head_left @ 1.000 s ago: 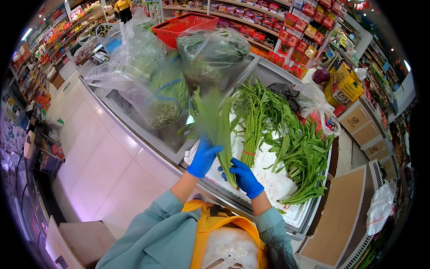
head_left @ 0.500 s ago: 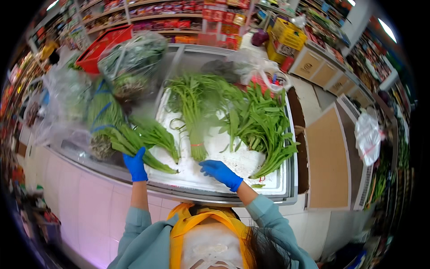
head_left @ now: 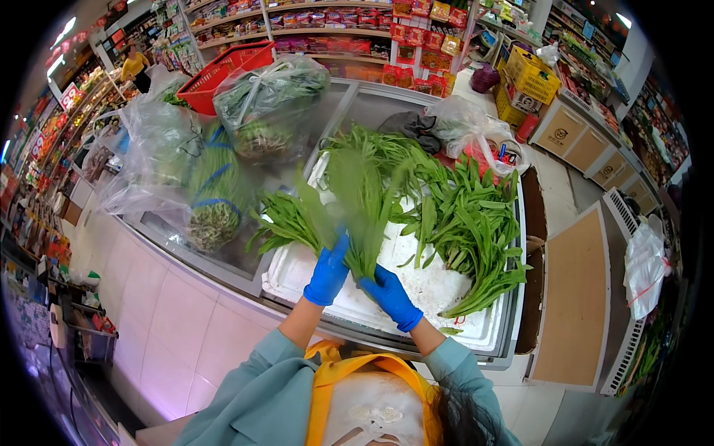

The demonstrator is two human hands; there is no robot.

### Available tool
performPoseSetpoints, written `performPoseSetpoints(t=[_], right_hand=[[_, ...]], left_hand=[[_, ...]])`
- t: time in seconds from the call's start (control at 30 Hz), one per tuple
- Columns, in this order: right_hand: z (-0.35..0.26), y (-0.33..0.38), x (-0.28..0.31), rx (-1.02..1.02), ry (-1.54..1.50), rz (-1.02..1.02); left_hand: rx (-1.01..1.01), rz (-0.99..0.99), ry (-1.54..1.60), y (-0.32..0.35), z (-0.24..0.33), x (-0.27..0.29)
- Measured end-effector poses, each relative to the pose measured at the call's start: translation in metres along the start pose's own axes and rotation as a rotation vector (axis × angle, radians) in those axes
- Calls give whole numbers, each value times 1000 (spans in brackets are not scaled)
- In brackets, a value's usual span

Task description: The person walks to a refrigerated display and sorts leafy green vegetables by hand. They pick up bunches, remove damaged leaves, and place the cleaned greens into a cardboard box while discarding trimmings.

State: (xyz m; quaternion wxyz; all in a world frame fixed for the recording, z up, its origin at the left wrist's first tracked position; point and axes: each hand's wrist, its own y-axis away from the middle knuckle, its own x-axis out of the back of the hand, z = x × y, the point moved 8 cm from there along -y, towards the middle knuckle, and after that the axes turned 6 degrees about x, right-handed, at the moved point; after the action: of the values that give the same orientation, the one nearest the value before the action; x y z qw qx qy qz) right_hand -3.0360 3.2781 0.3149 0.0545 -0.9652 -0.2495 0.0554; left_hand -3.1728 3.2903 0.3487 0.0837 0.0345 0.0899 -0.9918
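In front of me is a white foam tray [head_left: 416,305] of long-leaved greens. My right hand [head_left: 393,299], in a blue glove, closes round the stem ends of a bunch of greens [head_left: 363,223]. That bunch is tilted up and blurred at its top. Just left of it, my blue-gloved left hand [head_left: 327,275] grips some loose leafy greens [head_left: 317,212], partly smeared by motion. A small pile of leaves [head_left: 286,223] lies beside it at the tray's left edge. Looser greens [head_left: 476,223] spread over the tray's right side.
Left of the tray stand a bundle tied with blue bands [head_left: 216,186] and a clear bag of greens [head_left: 271,108]. Behind them is a red basket [head_left: 223,70]. A plastic bag [head_left: 476,126] lies at the tray's far right, and a cardboard panel [head_left: 576,297] stands at the right.
My left hand has moved right, bringing leaves over to the bunch. My right hand has taken hold of the bunch's stem ends. The whole view has shifted.
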Motion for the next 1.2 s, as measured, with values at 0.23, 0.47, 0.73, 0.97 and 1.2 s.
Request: performPoseSetpoints(t=[0.23,0.47,0.73,0.97,1.2], right_hand=[[-153,-13,19,517,703,426],[-174,-36,30,660,1334,331],[-172,34,154,463,857,739],[-177,190,346,451,646,1237],[-112,168,283,-102,772,677]], left_hand=[[293,34,381,-3,-4,-2],[431,99,37,2,53,-58],[420,-199,274,-2,14,-151],[475,-420,300,7,12,-220],[520,-417,813,-5,-4,-204]])
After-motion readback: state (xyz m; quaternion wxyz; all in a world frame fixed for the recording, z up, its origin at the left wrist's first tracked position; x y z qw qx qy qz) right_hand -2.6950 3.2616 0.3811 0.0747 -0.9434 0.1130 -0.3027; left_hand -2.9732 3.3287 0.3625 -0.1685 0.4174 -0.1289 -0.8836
